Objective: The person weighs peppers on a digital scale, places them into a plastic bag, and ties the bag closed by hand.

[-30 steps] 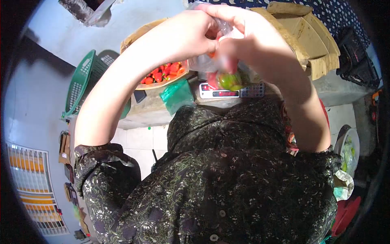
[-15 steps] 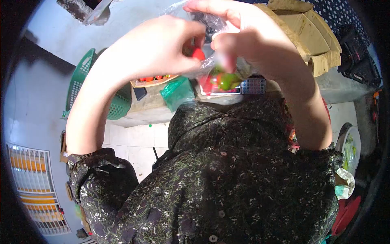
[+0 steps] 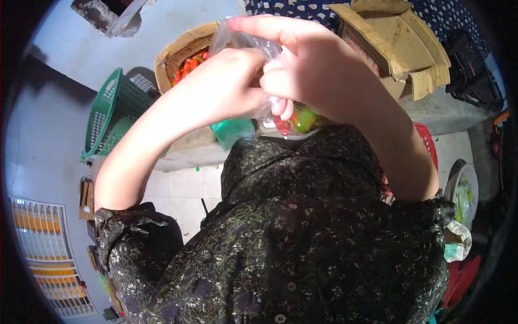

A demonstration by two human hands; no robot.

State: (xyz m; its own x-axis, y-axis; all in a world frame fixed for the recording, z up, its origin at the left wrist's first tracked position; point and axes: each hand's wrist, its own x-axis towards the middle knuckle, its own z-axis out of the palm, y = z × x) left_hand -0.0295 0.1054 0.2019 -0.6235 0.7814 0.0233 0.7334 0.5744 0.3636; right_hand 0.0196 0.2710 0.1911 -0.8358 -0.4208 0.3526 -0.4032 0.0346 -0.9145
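Observation:
Both hands meet at a clear plastic bag [image 3: 225, 39] held up before my chest. My left hand [image 3: 240, 78] has its fingers curled in against the gathered plastic; its fingertips are partly hidden. My right hand [image 3: 302, 59] grips the bag from the other side, index finger stretched along the upper edge and the other fingers folded round the plastic. Below the right fingers, a green pepper [image 3: 306, 120] and a red pepper [image 3: 282, 126] show through the bag.
Behind my left forearm is a cardboard box [image 3: 162, 73] with red peppers [image 3: 189, 66]. A green basket [image 3: 102, 116] stands left of it. A green plastic bag [image 3: 233, 133] lies at the ledge edge. An open carton [image 3: 372, 51] sits at the back right.
My hands have come closer together, and the bag is bunched more tightly between them. The red pepper at my left fingers is out of sight. The keypad beneath the bag is now hidden.

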